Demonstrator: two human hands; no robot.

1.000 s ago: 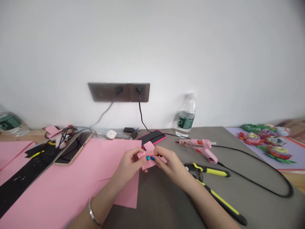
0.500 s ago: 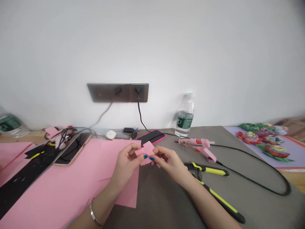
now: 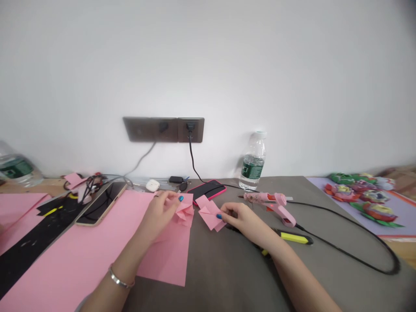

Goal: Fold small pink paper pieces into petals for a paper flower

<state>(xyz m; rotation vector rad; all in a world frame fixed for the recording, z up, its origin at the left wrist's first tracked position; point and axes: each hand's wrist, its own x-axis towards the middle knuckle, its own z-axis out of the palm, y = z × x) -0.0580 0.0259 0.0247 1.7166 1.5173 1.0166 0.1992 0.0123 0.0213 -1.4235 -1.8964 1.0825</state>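
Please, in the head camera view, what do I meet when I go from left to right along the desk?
Plastic water bottle, gold-edged smartphone, left hand, folded pink paper, pink paper piece, right hand, pink hot glue gun, colourful craft flowers.

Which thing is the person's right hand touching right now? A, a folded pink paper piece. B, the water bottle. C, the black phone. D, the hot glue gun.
A. The right hand touches the folded pink paper piece, while the left hand holds a second folded pink paper piece.
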